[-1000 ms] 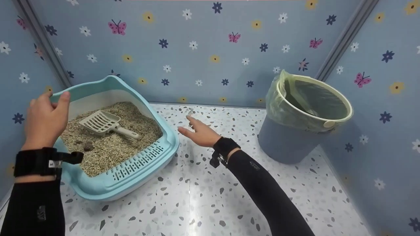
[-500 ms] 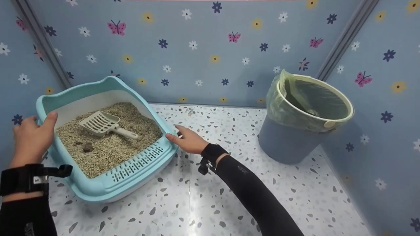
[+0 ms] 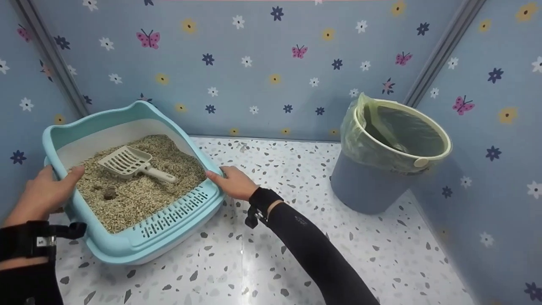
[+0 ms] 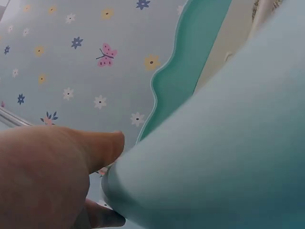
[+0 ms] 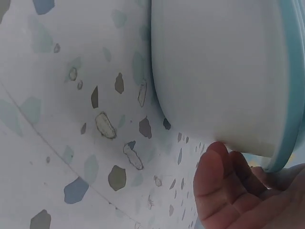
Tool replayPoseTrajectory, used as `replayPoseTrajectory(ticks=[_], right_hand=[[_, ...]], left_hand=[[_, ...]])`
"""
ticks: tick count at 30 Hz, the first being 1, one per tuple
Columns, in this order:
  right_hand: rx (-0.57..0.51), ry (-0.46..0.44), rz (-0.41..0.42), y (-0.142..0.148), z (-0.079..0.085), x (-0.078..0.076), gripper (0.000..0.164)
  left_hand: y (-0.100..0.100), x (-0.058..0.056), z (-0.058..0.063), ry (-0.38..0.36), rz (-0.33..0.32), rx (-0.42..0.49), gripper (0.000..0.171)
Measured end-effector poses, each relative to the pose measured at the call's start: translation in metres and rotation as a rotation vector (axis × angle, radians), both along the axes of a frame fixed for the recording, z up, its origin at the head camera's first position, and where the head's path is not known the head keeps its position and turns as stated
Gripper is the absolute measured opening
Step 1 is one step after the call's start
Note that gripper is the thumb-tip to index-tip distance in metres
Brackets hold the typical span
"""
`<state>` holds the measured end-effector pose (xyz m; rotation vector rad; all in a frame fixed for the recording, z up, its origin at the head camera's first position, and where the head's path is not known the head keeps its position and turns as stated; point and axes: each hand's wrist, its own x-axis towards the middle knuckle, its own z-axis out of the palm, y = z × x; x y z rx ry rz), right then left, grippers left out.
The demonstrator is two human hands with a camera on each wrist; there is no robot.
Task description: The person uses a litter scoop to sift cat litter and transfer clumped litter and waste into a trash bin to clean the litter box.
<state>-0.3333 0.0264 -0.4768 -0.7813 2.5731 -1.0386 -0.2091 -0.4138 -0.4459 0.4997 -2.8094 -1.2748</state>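
Observation:
A light-blue and white litter box (image 3: 112, 250) stands on the floor at the left of the head view. Sandy litter (image 3: 137, 201) fills it, with a dark clump (image 3: 109, 193) on top. On the litter lies a beige slotted litter scoop (image 3: 134, 165), handle toward the right. My left hand (image 3: 44, 192) grips the box's left rim, thumb over the top and fingers on the outer side. At the right front corner, my right hand (image 3: 235, 183) holds the rim, its thumb above; the right wrist view has the curled fingers (image 5: 209, 167) beneath the lip.
A grey-blue bin (image 3: 362, 186) lined with a greenish plastic bag (image 3: 353, 142) stands to the right. Flower-patterned walls (image 3: 254, 42) close off the back and both sides. The speckled floor (image 3: 262, 262) lies between box and bin.
My left hand has come down from above the box's left side to its rim. The right hand has moved left from over the floor onto the right rim. The box stays about in place.

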Motion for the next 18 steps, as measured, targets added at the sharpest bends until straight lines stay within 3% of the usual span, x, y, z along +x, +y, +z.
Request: replayPoseTrajectory(ticks=[8,18], right_hand=[[0.007,-0.022,-0.062,-0.0073,0.0038,-0.0009,0.044],[-0.002,-0.048,-0.050,-0.0031,0.0011,0.0037,0.050]], left_hand=[[-0.0055,0.0029,-0.0040,-0.028,-0.113,-0.006,0.116],[-0.0111,-0.0015,-0.0111,-0.041,-0.134,0.030,0.114]])
